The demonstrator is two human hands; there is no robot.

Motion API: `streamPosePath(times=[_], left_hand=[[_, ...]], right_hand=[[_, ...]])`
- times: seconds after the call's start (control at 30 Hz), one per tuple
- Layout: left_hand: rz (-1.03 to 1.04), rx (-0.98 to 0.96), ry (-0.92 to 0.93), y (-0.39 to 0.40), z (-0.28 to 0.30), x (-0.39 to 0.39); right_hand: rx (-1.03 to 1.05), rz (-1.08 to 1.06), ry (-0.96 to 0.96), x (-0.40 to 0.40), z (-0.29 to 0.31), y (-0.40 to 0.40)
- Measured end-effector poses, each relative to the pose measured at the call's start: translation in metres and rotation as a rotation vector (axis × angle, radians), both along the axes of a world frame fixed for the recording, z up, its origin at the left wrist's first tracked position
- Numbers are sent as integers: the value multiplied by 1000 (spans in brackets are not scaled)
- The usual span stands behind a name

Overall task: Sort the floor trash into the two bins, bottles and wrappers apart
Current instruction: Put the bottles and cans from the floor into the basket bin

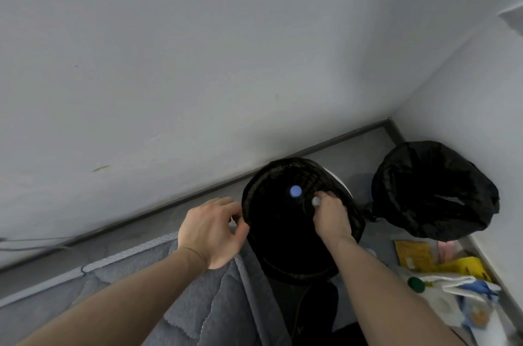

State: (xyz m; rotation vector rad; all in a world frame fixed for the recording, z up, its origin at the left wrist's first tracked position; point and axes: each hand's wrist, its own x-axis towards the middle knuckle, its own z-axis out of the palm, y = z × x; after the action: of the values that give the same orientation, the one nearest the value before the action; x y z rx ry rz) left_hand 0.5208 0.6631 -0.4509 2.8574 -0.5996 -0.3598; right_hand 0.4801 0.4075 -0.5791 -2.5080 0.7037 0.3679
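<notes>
Two bins with black liners stand in the room's corner. Over the nearer bin (351,221), my right hand (331,214) grips a bottle whose white cap (316,201) shows at my fingertips; the bottle's body is lost in the dark inside. A second bottle stands in that bin, only its blue cap (295,191) visible. My left hand (212,229) pinches the bin's liner at the left rim. The second bin (435,192) is further right, against the wall. Yellow wrappers (416,255), a white and blue bag (464,292) and a green-capped bottle (416,284) lie on the floor at right.
A grey quilted mattress or blanket (198,289) lies on the floor under my left arm. White walls close in behind and to the right, with a dark baseboard (325,144). A thin cable (34,241) runs along the floor at left.
</notes>
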Motion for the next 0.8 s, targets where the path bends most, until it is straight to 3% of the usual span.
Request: streamPosePath(times=[0.8], left_hand=[[35, 9, -12, -1, -6, 0]], right_hand=[[131, -50, -73, -13, -3, -13]])
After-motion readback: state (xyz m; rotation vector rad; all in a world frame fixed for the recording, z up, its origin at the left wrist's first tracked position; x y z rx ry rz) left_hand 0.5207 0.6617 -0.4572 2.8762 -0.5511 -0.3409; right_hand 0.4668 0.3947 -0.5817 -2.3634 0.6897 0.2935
